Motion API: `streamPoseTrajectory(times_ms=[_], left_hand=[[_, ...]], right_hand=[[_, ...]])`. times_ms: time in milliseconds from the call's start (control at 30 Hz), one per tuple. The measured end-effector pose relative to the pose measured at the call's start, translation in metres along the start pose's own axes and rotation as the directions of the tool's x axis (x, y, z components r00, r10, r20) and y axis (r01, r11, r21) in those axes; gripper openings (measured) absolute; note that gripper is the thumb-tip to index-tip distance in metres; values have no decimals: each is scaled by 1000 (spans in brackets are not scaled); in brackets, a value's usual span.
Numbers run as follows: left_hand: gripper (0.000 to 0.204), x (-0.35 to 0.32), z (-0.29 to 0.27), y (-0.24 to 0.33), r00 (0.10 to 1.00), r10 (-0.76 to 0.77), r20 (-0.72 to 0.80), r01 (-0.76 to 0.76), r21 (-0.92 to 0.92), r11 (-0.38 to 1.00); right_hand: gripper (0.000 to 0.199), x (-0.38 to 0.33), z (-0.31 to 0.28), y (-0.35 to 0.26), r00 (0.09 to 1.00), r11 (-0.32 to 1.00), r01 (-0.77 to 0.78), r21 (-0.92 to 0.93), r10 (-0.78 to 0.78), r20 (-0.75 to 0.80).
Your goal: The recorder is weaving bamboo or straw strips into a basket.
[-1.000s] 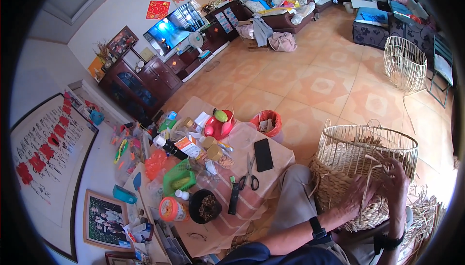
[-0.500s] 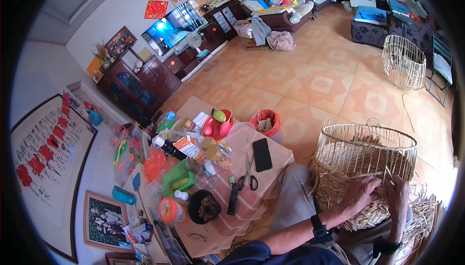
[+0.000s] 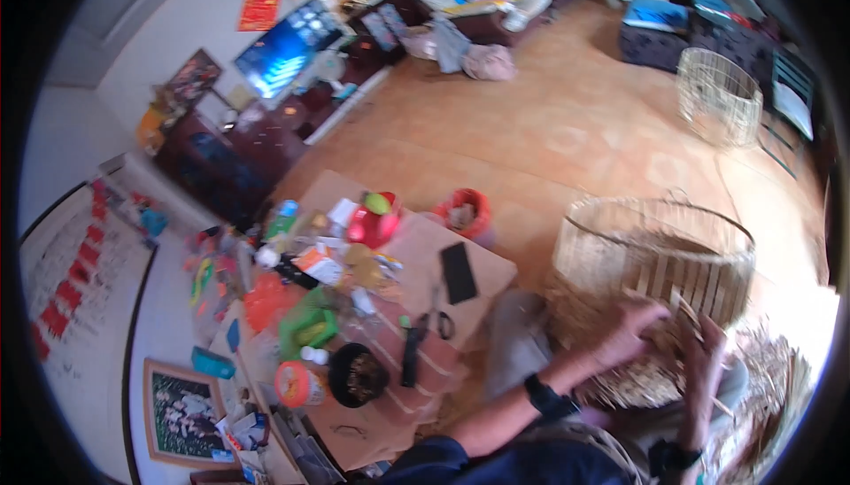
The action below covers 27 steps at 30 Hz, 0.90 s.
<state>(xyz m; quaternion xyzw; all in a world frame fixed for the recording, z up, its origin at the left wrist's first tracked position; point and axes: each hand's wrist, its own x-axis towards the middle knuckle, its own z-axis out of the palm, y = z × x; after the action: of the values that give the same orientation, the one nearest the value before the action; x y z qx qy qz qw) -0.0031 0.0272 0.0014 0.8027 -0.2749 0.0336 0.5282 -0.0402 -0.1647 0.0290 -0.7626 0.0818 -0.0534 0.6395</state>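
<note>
Basket (image 3: 689,276) before 2 bare hands (image 3: 632,329)

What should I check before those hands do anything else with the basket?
1. Both hands at the basket: ok. The left hand and right hand are at the near side of the half-woven basket.
2. Basket's open end up: ok.
3. Firm grip on the pale strip: cannot tell; the picture is blurred there.
4. Scissors away from the hands: ok. They lie on the table.
5. Space beside the right forearm free of loose straw: not ok. Straw is heaped there.
</note>
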Motion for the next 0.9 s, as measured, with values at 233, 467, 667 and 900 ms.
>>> streamPoseTrajectory(times_ms=[233,467,667,900], left_hand=[[70,-16,-48,-25,1000,-26,8,23,262,965],[36,-20,-44,-11,971,-195,137,210,-106,972],[20,-32,-20,-63,970,-194,-146,190,-44,981],[21,-20,-28,-41,960,-247,-130,249,-3,968]], right_hand=[[27,7,27,19,989,953,-149,263,142,46],[19,-27,-14,32,949,831,-296,471,198,247],[34,-25,-42,25,670,982,-132,136,-13,743],[46,-57,-99,62,710,776,-261,574,-249,659]])
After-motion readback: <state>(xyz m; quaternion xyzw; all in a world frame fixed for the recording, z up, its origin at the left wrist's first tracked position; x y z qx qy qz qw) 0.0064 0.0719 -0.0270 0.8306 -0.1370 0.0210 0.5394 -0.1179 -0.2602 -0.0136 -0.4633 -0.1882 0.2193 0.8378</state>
